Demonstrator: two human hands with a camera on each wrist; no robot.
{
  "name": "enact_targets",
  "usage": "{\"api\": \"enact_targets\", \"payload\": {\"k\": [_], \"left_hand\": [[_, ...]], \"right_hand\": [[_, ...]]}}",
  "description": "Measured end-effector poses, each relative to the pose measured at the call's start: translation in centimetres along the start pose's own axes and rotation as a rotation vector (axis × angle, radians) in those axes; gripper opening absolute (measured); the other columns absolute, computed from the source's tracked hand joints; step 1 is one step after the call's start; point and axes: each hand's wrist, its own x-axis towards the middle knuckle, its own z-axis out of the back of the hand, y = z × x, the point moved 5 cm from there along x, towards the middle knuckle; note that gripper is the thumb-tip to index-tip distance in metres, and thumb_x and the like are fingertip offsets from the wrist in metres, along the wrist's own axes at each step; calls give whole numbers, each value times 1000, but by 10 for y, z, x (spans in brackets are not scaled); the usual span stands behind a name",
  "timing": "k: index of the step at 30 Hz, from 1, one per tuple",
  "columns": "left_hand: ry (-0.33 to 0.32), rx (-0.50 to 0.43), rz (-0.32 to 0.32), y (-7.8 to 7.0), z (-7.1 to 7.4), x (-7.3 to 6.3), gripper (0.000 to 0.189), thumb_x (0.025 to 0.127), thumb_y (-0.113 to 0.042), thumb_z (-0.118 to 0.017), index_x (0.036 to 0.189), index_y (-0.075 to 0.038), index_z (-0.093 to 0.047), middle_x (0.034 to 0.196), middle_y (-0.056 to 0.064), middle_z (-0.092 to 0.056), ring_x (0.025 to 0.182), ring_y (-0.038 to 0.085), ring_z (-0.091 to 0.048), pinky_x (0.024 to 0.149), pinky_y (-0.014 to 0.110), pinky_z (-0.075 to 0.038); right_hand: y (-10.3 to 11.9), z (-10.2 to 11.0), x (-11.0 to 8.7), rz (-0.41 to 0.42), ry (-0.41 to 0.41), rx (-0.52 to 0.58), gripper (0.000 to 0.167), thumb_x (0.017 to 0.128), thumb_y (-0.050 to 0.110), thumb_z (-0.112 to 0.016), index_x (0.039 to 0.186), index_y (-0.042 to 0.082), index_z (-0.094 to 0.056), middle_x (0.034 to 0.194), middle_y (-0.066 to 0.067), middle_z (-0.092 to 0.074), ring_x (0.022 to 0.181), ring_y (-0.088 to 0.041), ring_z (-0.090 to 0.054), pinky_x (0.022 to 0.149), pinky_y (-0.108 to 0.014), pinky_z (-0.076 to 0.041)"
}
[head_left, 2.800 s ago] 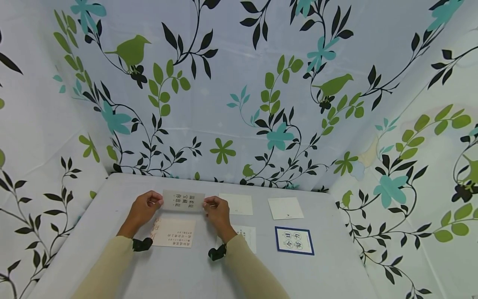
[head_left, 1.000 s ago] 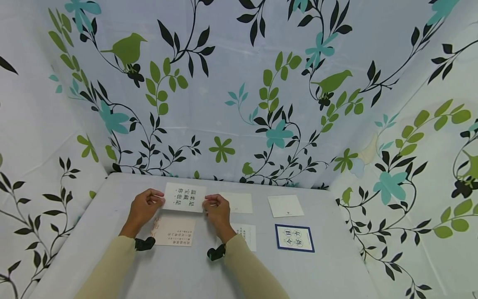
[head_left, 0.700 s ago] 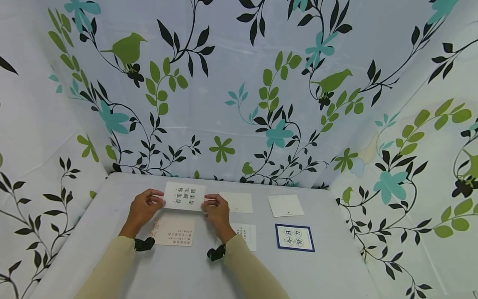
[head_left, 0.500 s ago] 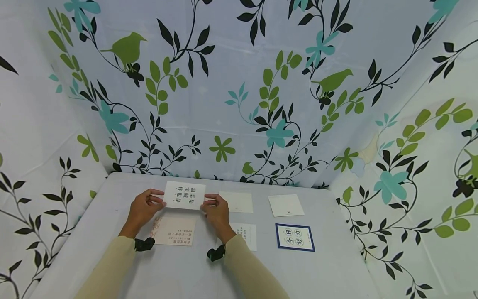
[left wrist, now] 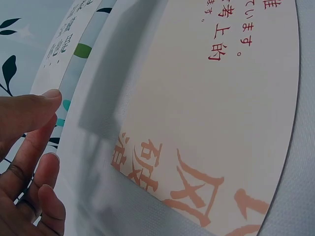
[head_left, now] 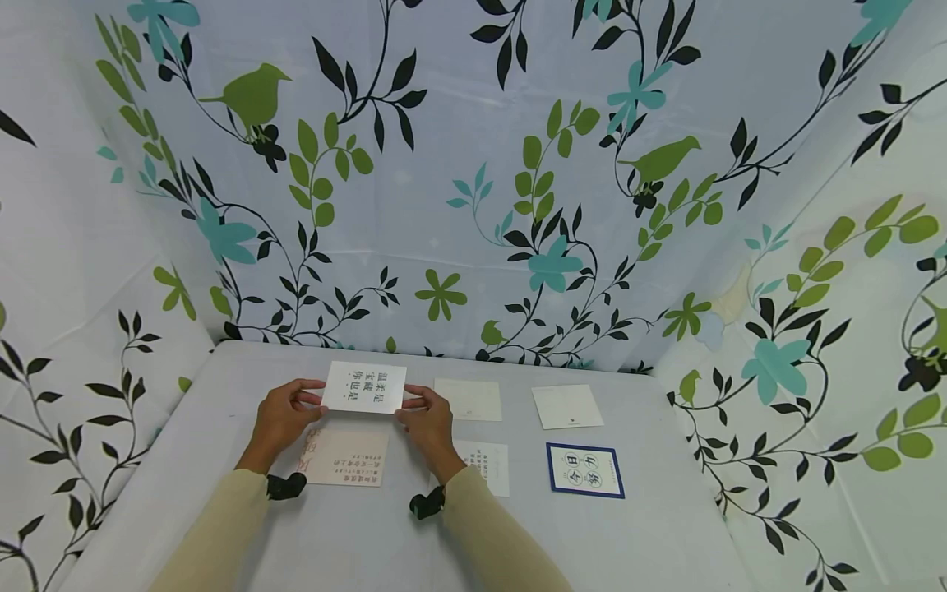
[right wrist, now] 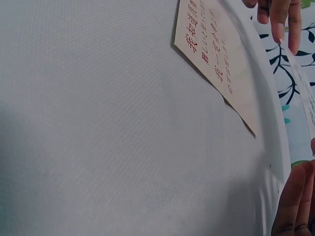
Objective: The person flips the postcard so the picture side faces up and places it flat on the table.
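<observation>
A white card (head_left: 364, 387) with black characters is held up off the table between both hands. My left hand (head_left: 284, 415) pinches its left edge; in the left wrist view the thumb (left wrist: 51, 94) presses on the card and the lower fingers curl loosely. At the opposite edge my right hand (head_left: 431, 423) pinches the card near its lower corner. Below it a cream card (head_left: 346, 459) with red and orange writing lies flat on the table, and the held card's shadow falls beside it in the left wrist view.
On the white-covered table (head_left: 355, 543), right of the hands, lie a plain cream card (head_left: 468, 400), a white card with small text (head_left: 488, 469) partly behind the right wrist, another pale card (head_left: 567, 407) and a blue-bordered card (head_left: 585, 470). A leaf-patterned cloth (head_left: 436, 205) hangs behind.
The held card was tilted and greyish at first; its printed face has since turned up toward the head camera and brightened. Both hands keep their pinch and have shifted only slightly.
</observation>
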Motion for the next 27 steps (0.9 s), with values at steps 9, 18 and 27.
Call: {"api": "enact_targets", "payload": {"k": [9, 18, 27], "left_hand": [[-8, 4, 25, 1, 0, -2, 46, 93, -9, -80, 137, -6, -67, 117, 19, -75, 94, 26, -61, 73, 28, -48], [-19, 10, 19, 2, 0, -2, 45, 92, -10, -81, 135, -6, -68, 116, 19, -76, 93, 26, -61, 72, 28, -47], [-31, 30, -7, 2, 2, -2, 46, 91, -10, -81, 135, -5, -69, 113, 20, -75, 91, 27, -60, 71, 30, -47]], "right_hand": [[3, -1, -4, 1, -5, -12, 50, 84, -1, -84, 127, 22, -75, 109, -10, -75, 77, -11, -69, 71, -29, -61], [4, -1, -5, 16, -13, -20, 46, 85, -1, -84, 125, 18, -75, 109, -11, -76, 77, -10, -68, 70, -29, -61], [2, -3, -6, 25, -6, -22, 44, 85, 0, -84, 125, 17, -76, 101, 0, -75, 77, -9, -69, 70, -28, -61]]}}
